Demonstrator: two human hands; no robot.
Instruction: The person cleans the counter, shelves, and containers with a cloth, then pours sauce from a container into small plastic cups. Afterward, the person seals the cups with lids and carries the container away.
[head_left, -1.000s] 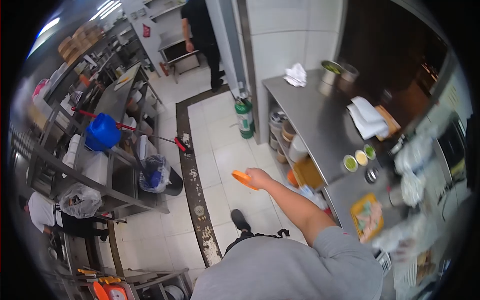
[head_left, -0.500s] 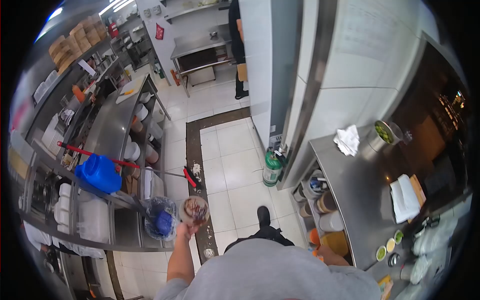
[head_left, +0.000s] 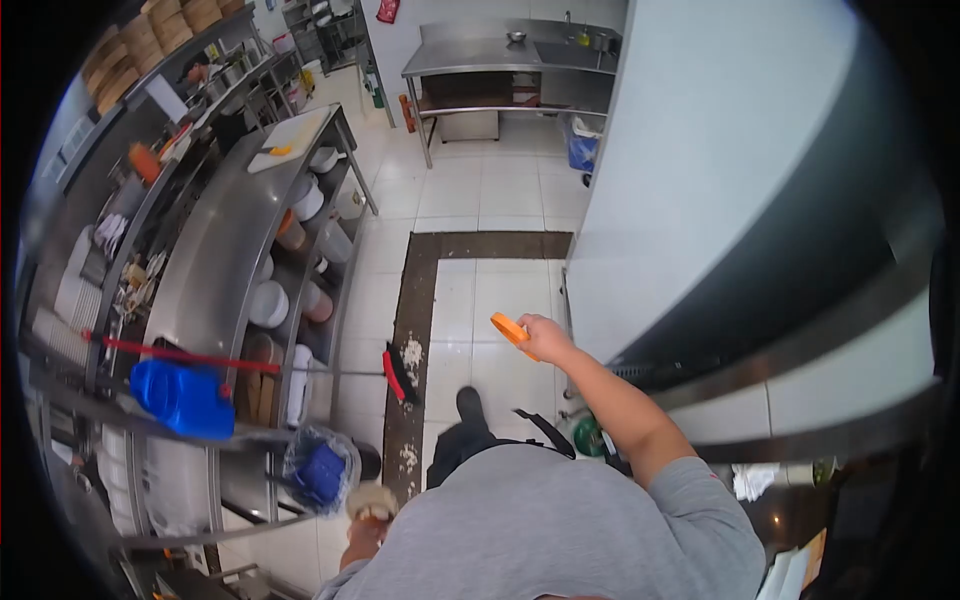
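My left hand (head_left: 366, 536) is low at the bottom, left of my body, fingers closed round a tub (head_left: 371, 502). The tub looks pale from here and its contents are hard to make out. Farther forward on the right, my right hand (head_left: 545, 338) grips an orange lid (head_left: 511, 327), tilted on its edge above the white floor tiles. The lidded side of the tub and my left fingertips are partly blurred. Just left of the tub stands a bin (head_left: 322, 470) lined with a clear bag, something blue inside.
A red-handled broom (head_left: 399, 374) reaches across the walkway by a dark floor strip (head_left: 410, 300) with white scraps. A blue jug (head_left: 182, 398) sits left of the bin. Steel counter (head_left: 215, 230) runs along the left; a tall white panel (head_left: 700, 220) stands right. A green cylinder (head_left: 588, 437) is near my body.
My right hand has come from the right-hand shelves out to the front with the orange lid. My left hand has drawn back toward my body with the tub. The view has turned right.
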